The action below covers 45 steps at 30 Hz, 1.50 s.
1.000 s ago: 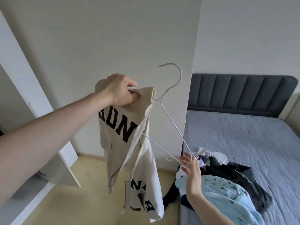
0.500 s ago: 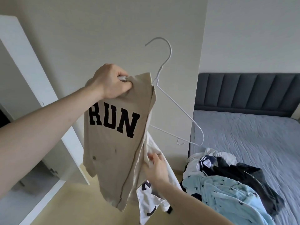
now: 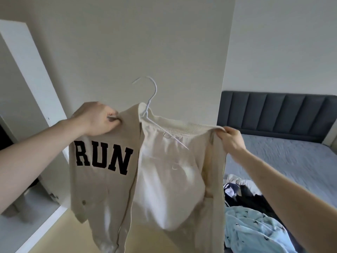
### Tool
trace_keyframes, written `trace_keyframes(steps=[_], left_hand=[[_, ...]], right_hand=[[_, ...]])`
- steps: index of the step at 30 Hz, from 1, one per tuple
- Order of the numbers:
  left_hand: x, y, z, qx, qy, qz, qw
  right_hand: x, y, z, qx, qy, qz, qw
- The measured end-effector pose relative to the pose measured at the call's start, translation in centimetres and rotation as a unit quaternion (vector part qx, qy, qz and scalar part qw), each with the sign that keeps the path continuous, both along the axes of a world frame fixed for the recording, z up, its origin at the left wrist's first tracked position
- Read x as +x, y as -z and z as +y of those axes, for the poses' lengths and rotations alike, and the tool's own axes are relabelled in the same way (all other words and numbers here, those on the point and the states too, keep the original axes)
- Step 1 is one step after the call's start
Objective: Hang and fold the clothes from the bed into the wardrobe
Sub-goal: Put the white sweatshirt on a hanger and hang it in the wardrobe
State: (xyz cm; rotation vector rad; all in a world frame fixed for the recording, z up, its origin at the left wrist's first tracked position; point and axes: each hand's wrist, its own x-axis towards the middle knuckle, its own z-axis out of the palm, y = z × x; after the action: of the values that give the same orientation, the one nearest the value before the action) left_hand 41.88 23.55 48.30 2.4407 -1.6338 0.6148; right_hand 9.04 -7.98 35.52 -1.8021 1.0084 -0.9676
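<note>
Plain grey wall fills the background, and against it I have the beige jacket [image 3: 113,172] held up in the air at about chest height, between the open wardrobe on my left and the bed [image 3: 291,161] on my right. My left hand [image 3: 96,118] is fisted round the jacket's left shoulder, apparently with the end of the white wire hanger [image 3: 149,99] pinched inside the cloth. My right hand [image 3: 230,138] grips the far end of the collar and pulls it taut, so the jacket gapes open with its pale lining facing me.

As I read it, only 1 arm of the hanger is seated — the right arm runs bare across the lining and ends short of the right shoulder. If I let the collar go now, I expect the jacket to slide off toward the left and drop to the floor. The hook tilts left as well, so the hanger could twist inside the neck while I work the second shoulder on. The wire looks thin; a hard tug on the collar might bend it.

Further out, a heap of clothes [image 3: 255,221] waits on the bed's near corner, a light blue patterned piece on top of darker ones. It lies just beside the jacket's hanging hem, which might snag it on a swing. The white wardrobe door [image 3: 32,92] stands open at my left — between me and the rail, which I cannot see.
</note>
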Motion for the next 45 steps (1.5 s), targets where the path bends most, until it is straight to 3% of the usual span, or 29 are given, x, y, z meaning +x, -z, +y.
trace_keyframes(steps=[5,8,11,15,19,22,25,28,30,32,34,37,39,45], left_hand=[[0.7,2.7,-0.4,0.011,-0.022,-0.035,0.999],[0.3,3.8,-1.0,-0.001,-0.036,-0.009,0.999],[-0.8,4.5,-2.1,-0.067,-0.038,0.064,0.995],[-2.4,4.1,-4.1,-0.135,-0.084,0.129,0.979],[-5.2,3.6,-5.6,-0.205,-0.095,0.189,0.956],[-7.9,3.2,-6.3,-0.222,-0.064,0.211,0.95],[-10.1,2.6,-6.2,-0.206,-0.042,0.183,0.96],[-11.1,1.8,-5.5,-0.207,-0.052,0.163,0.963],[-11.5,1.3,-4.8,-0.205,-0.063,0.14,0.967],[-11.8,1.2,-4.0,-0.188,-0.076,0.117,0.972],[-12.1,1.6,-3.4,-0.177,-0.091,0.113,0.973],[-12.1,2.1,-2.4,-0.175,-0.111,0.115,0.972],[-11.9,2.4,-1.5,-0.178,-0.122,0.12,0.969],[-11.3,2.6,2.5,-0.186,-0.169,0.145,0.957]], right_hand=[[0.0,-9.9,3.5,-0.033,-0.092,-0.05,0.994],[-0.3,-13.3,8.5,-0.064,-0.177,-0.033,0.982],[-0.7,-13.4,14.0,-0.074,-0.296,0.027,0.952],[0.5,-8.9,19.5,-0.087,-0.398,0.102,0.907],[3.3,-4.5,20.9,-0.033,-0.384,0.106,0.917],[4.8,-3.1,20.2,-0.091,-0.351,0.118,0.924],[3.9,-3.1,18.1,-0.18,-0.36,0.191,0.895],[0.4,-3.8,15.0,-0.184,-0.389,0.256,0.865],[-2.4,-5.4,12.7,-0.217,-0.338,0.204,0.893],[-4.1,-7.6,9.6,-0.3,-0.23,0.094,0.921],[-4.3,-8.9,6.3,-0.34,-0.175,0.066,0.922],[-2.7,-8.2,3.0,-0.271,-0.237,0.191,0.913],[-1.3,-6.1,2.2,-0.223,-0.29,0.226,0.903],[3.1,-3.9,3.8,-0.173,-0.376,0.05,0.909]])
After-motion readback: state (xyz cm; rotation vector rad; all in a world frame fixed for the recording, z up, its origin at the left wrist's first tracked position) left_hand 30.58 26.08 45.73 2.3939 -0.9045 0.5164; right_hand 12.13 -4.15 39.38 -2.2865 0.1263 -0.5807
